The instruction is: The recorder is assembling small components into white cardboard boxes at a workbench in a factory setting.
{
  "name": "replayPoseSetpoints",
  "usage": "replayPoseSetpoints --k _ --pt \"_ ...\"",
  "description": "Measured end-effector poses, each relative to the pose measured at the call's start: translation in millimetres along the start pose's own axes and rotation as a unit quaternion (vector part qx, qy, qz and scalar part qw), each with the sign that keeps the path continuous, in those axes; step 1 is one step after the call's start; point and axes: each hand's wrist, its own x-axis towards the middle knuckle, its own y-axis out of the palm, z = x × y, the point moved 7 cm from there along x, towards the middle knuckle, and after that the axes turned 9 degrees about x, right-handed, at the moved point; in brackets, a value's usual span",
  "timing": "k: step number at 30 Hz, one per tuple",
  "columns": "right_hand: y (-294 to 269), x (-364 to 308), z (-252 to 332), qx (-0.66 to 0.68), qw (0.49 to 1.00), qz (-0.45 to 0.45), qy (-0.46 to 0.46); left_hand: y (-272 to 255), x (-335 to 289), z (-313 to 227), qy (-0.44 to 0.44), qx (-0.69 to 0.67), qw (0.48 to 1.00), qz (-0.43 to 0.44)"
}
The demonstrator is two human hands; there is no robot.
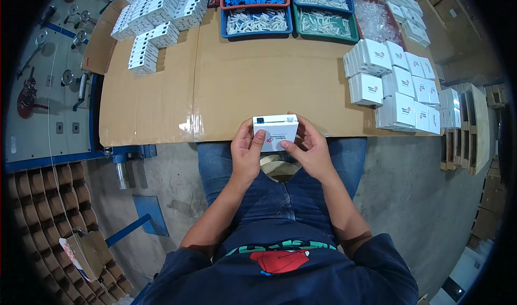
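The left hand and right hand are gripping the white square casing between them near the surface's front edge, apparently performing a two-handed check, the next move probably requiring one hand's release.

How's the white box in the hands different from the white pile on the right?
The white box is just one, while the white pile has many boxes.
The left hand and right hand hold the white box; the white pile sits on the cardboard.
Thumbs partly cover the white box's front; the white pile shows uncovered fronts.
Both are white with reddish marks.
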Motion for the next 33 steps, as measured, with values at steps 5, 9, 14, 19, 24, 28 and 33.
replayPoseSetpoints --k 5,9,14,19,24,28,33 --pt "-1 2 2 0.110 0.994 0.007 -0.012 6 -8 0 0.001 0.011 1.000 0.018" --pt "-9 -2 -5 0.086 0.996 -0.007 -0.009 7 -12 3 0.004 0.018 1.000 0.006" --pt "-10 -5 -2 0.133 0.991 -0.001 0.018 8 -12 4 0.002 0.004 1.000 0.027" --pt "-8 -9 9 0.101 0.995 -0.013 -0.015 10 -10 -4 0.016 0.004 0.998 0.065" --pt "-3 -7 15 0.113 0.993 0.006 -0.029 6 -13 -12 0.021 0.018 0.998 0.060" --pt "-2 -11 22 0.123 0.989 0.048 -0.063 10 -15 -20 0.022 0.022 0.996 0.078" --pt "-4 -10 16 0.144 0.986 0.050 -0.069 12 -14 -20 0.038 0.032 0.996 0.069"
